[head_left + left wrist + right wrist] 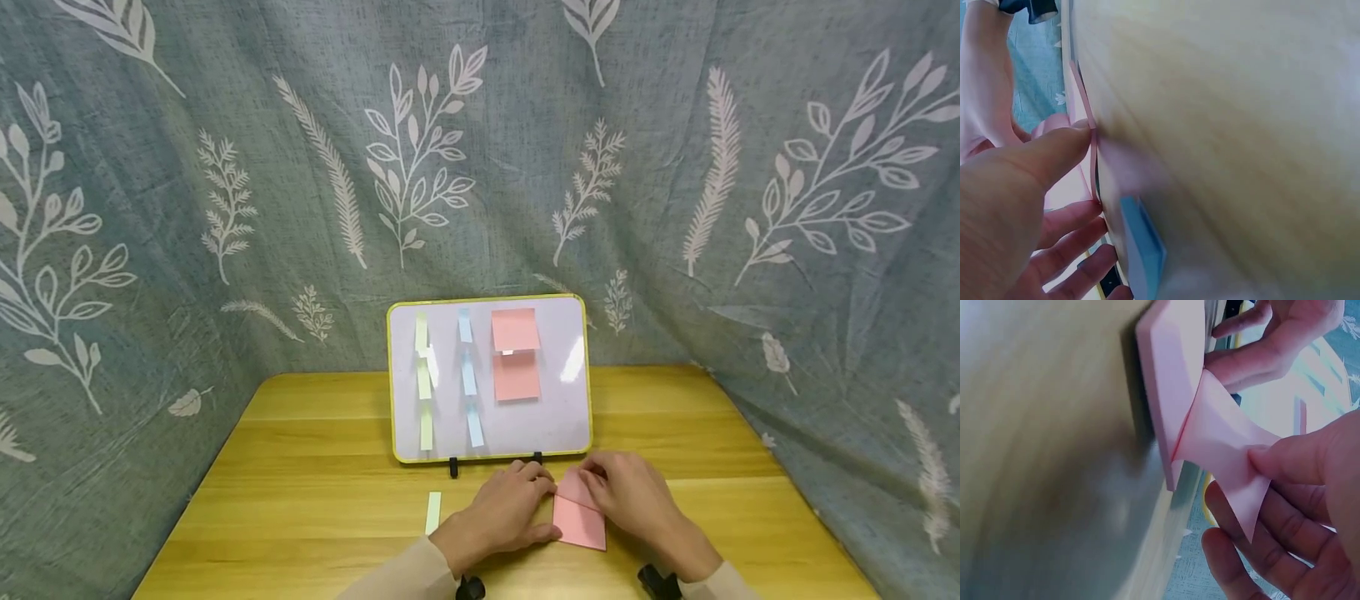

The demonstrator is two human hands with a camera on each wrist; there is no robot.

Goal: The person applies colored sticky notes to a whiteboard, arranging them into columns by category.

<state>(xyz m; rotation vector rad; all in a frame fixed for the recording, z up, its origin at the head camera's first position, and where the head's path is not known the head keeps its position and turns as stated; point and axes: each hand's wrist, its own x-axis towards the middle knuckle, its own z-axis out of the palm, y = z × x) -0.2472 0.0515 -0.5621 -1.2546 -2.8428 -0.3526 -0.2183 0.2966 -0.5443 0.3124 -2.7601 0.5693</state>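
Observation:
A pad of pink sticky notes (579, 525) lies on the table in front of the whiteboard. My left hand (504, 508) steadies it along its left side, thumb at the near corner and index finger at the far end. With thumb and fingers, my right hand (633, 498) pinches the top pink sheet (1225, 425), which is bent up and still joined to the pad along one line. In the left wrist view a blue sticky-note pad (1142, 250) lies by the left fingers; the left hand hides it in the head view.
A yellow-framed whiteboard (566, 425) stands behind on black feet (453, 468). It bears a column of green strips (423, 379), one of blue strips (468, 372) and two pink notes (516, 329). A pale green strip pad (433, 512) lies left of my left hand.

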